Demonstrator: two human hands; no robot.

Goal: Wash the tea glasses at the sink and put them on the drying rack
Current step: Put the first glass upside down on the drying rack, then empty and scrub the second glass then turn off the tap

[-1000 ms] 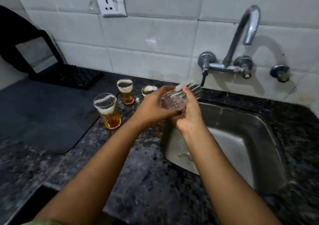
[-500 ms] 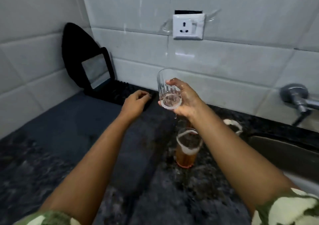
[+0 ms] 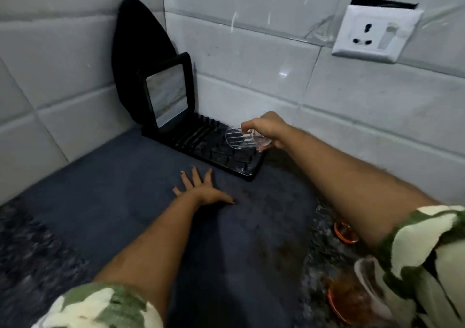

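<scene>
Sleeves of green-and-cream camouflage cloth (image 3: 100,307) fill the bottom corners of the frame. At the lower right, two small tea glasses holding amber liquid (image 3: 352,300) stand on the speckled dark granite counter (image 3: 32,264), the farther one mostly hidden under the right forearm; half a second ago they sat near the frame's centre, since the view has swung left and the tap has gone from sight. In mid-frame the left hand (image 3: 201,191) lies flat and empty on the dark blue mat (image 3: 113,189), fingers spread wide, where before it was loosely curled above the mat. Beyond it, at centre right, the right hand (image 3: 266,128) grips a clear ribbed tea glass (image 3: 241,138), tipped on its side with the mouth facing left, just over the right end of the black slatted plastic drying rack (image 3: 214,151); earlier it was held up high. Whether the glass touches the rack is unclear. A black-framed mirror (image 3: 167,93) leans at the rack's far end, and a white wall socket (image 3: 375,34) sits at the upper right.
</scene>
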